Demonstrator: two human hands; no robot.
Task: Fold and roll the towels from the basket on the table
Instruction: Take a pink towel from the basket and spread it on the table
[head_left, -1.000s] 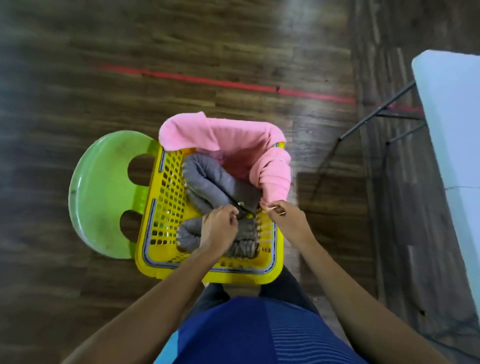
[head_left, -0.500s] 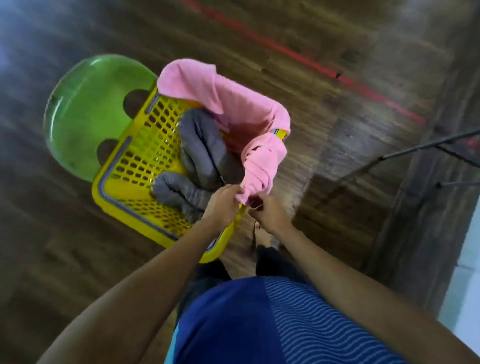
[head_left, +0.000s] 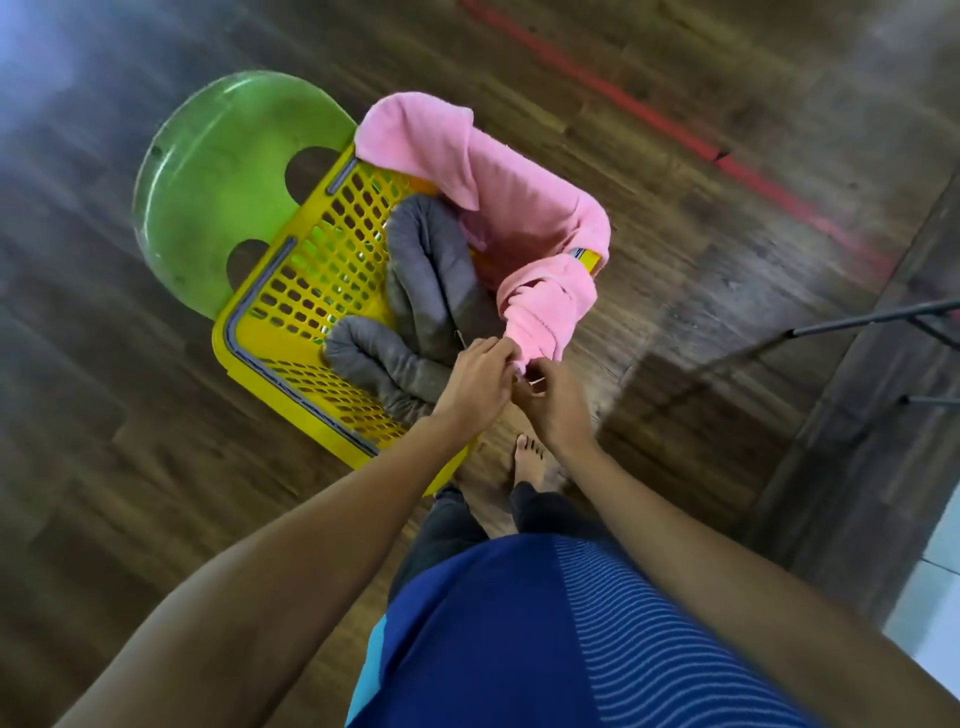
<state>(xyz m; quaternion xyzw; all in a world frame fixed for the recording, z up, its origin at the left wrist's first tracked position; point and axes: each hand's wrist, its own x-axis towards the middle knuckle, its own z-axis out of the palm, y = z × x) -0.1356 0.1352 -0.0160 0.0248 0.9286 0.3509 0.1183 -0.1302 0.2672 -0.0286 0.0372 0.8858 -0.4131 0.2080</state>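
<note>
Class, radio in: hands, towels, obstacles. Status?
Left hand and right hand both pinching pink towel end at basket rim. Grey towel inside, untouched. Nothing blocking; table legs off right.

My basket (head_left: 291, 332) was yellow, its towels pink (head_left: 519, 208) and grey (head_left: 426, 280); the stool (head_left: 218, 197) green; my shirt (head_left: 545, 649) blue with wavy stripes.

A green plastic stool (head_left: 218, 202) stands on the dark wooden floor (head_left: 130, 441) and carries the yellow laundry basket (head_left: 311, 291); a bare foot (head_left: 532, 460) rests nearby.
</note>
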